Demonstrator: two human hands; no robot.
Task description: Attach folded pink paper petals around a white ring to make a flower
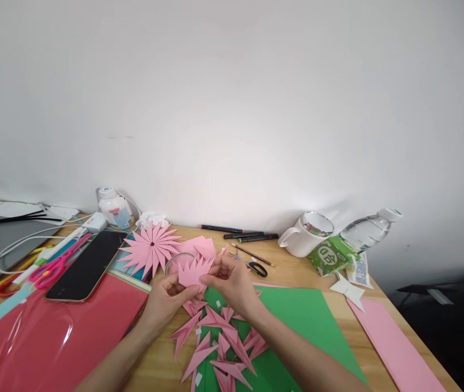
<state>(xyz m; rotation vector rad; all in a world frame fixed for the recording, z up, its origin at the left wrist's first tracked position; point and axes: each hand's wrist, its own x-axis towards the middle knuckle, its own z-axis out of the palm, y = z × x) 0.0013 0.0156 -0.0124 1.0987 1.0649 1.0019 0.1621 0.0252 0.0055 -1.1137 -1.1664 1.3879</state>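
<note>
Between my two hands is a pink folded-paper piece (pixel 193 273) with a row of pointed tips facing up. My left hand (pixel 169 294) pinches its lower left side with thumb and fingers. At its right edge, my right hand (pixel 230 280) grips it the same way. Below them, several loose pink folded-paper points (pixel 227 332) lie scattered on a green sheet (pixel 297 310), with small white bits among them. A finished-looking pink paper star wheel (pixel 152 243) rests just beyond my left hand. Behind the held piece, a roll of tape (pixel 170 262) is partly hidden.
To the left lie a black phone (pixel 89 267), pink scissors (pixel 58 264) and a red plastic-covered pack (pixel 72 326). Pens (pixel 250 237) and black-handled scissors (pixel 257 269) lie near the wall. A white mug (pixel 303 237), water bottle (pixel 368 228) and pink strips (pixel 395 343) are at right.
</note>
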